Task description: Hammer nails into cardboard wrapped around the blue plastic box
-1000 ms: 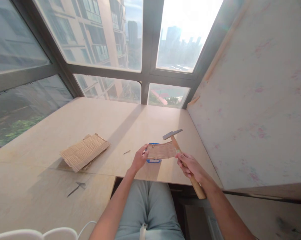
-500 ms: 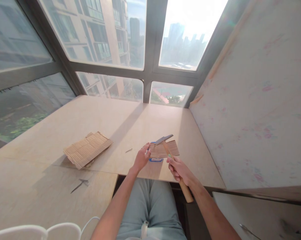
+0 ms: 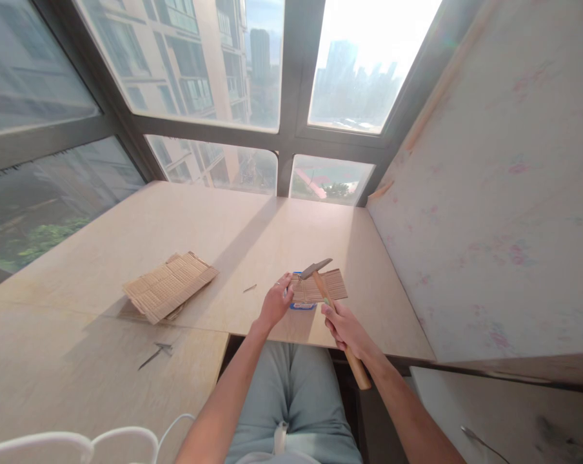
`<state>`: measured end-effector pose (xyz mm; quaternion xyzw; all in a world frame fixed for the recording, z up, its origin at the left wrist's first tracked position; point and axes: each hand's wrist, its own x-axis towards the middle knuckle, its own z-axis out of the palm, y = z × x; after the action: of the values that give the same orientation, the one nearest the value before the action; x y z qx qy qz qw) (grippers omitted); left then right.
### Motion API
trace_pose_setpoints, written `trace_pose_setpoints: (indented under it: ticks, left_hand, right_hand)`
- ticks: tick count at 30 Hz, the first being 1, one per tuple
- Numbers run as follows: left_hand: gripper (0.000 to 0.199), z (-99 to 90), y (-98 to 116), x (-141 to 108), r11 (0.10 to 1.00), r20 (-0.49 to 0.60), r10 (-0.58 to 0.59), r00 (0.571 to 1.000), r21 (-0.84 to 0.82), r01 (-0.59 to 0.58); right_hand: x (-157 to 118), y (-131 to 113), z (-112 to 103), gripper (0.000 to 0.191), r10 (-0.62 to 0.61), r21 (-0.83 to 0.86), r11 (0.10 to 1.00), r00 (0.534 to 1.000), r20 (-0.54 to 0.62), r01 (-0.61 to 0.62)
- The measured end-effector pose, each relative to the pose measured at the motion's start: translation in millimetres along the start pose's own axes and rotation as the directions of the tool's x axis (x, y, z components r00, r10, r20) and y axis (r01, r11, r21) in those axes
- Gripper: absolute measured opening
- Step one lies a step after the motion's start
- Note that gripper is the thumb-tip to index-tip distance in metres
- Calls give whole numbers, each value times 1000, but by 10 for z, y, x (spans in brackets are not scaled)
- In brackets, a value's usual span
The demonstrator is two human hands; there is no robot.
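Observation:
My right hand (image 3: 344,327) is wrapped round the wooden handle of a hammer (image 3: 356,368). Its metal head sits just above a small piece of corrugated cardboard (image 3: 334,285), near that piece's left part; contact cannot be made out. Closed at the left edge of the cardboard is my left hand (image 3: 276,301), fingers and thumb gripping there. Small thin dark metal bits show beside its fingertips, too small to name. Under the cardboard lies a flat blue object (image 3: 303,307), mostly covered.
A stack of corrugated cardboard (image 3: 170,287) lies to the left on the wooden tabletop (image 3: 199,219). Thin metal pieces (image 3: 156,354) lie in front of it, and a small sliver (image 3: 249,288) nearer my left hand. A papered wall (image 3: 489,258) bounds the right side; windows stand behind.
The hammer head has lowered slightly and shifted a little left over the cardboard. My left hand keeps its place at the cardboard's edge.

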<state>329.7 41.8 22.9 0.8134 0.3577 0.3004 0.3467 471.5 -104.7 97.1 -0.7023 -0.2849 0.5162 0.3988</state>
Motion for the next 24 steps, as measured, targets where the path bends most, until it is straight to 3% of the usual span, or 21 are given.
trace_pose_setpoints:
  ticks: [24]
  left_hand:
    - [45,4,-95,64,996,-33,-18,999,-85,15]
  right_hand:
    - [-125,17,-112,34,-21,43,999,998,-64,24]
